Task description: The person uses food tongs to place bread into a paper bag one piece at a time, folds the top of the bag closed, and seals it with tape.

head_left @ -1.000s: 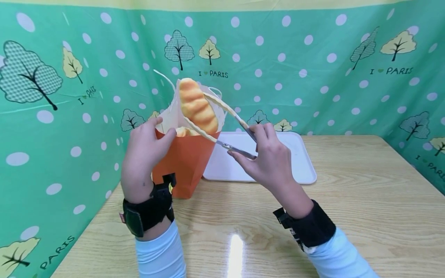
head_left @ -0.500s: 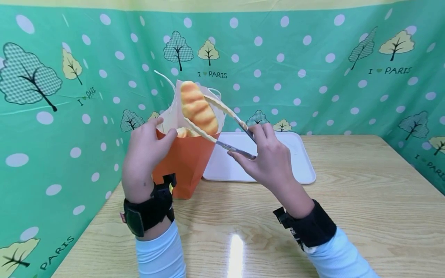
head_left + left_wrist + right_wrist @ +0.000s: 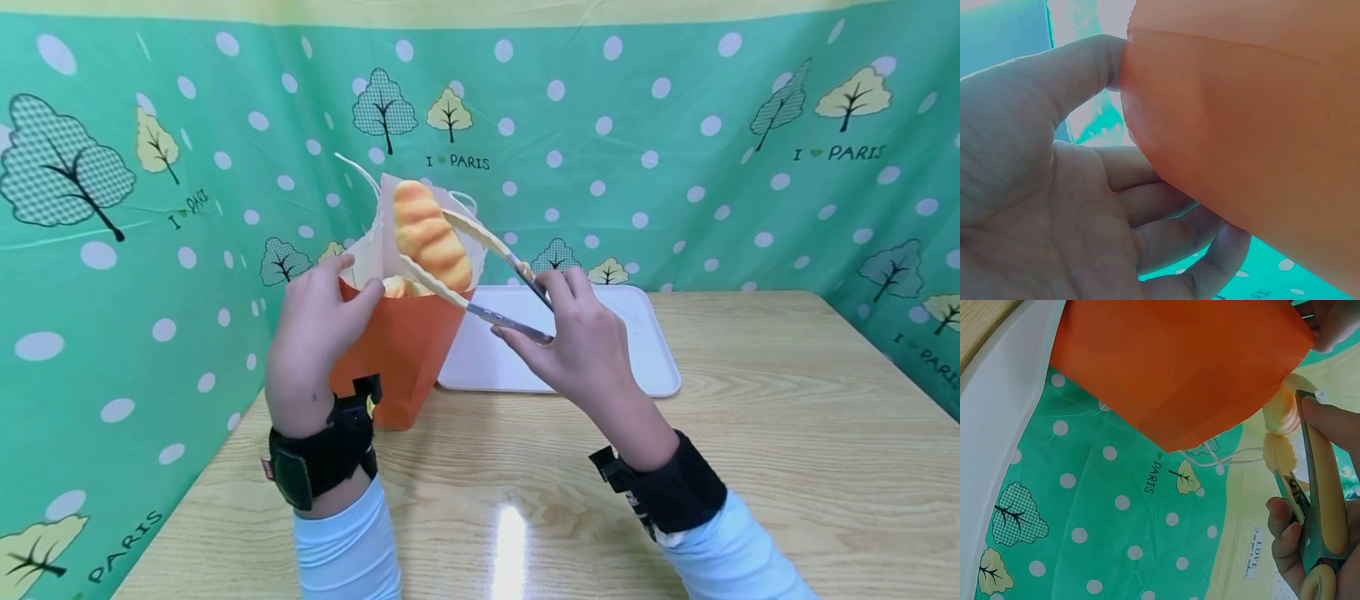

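Observation:
An orange paper bag point(image 3: 393, 358) with a white inside and white cord handles stands upright on the table. My left hand point(image 3: 311, 325) grips its left rim; in the left wrist view the thumb and fingers lie on either side of the bag's edge point(image 3: 1125, 81). My right hand point(image 3: 581, 346) holds bread tongs point(image 3: 513, 323) with metal-and-beige arms. Between the tongs' tips, a ridged golden bread roll point(image 3: 431, 237) leans tilted in the bag's mouth. Below it, part of another bread piece point(image 3: 397, 287) shows inside. The bag hides the deeper contents.
A white tray point(image 3: 652, 358) lies on the wooden table point(image 3: 765, 433), behind the tongs and right of the bag. Green printed curtain point(image 3: 600, 208) encloses the table at the back and both sides.
The bread roll and the tongs' tips have sunk slightly, with a small shift to the right. Both hands stay nearly in place, the left still at the bag's rim.

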The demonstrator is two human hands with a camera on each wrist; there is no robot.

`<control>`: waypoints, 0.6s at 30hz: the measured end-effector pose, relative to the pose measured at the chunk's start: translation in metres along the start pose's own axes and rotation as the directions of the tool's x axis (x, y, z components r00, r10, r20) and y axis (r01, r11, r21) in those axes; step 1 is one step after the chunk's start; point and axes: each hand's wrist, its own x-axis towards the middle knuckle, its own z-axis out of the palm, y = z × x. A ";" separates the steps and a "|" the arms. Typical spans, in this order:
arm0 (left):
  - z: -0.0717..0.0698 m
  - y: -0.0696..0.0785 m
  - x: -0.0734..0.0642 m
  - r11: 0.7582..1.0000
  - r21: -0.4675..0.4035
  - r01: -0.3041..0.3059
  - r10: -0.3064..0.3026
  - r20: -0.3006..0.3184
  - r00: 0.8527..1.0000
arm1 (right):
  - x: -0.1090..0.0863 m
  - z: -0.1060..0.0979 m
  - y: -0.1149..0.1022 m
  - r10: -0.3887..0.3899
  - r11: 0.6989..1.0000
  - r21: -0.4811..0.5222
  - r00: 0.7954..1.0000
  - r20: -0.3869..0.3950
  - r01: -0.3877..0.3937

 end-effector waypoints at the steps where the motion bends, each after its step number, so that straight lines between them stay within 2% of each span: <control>1: 0.000 0.000 0.000 1.000 0.000 0.004 -0.004 0.001 1.000 | 0.000 0.000 0.000 0.002 1.000 0.000 1.000 0.001 -0.002; 18: 0.000 0.000 -0.001 1.000 -0.002 -0.005 0.005 -0.002 1.000 | 0.000 -0.001 -0.001 0.018 1.000 -0.006 1.000 0.023 -0.018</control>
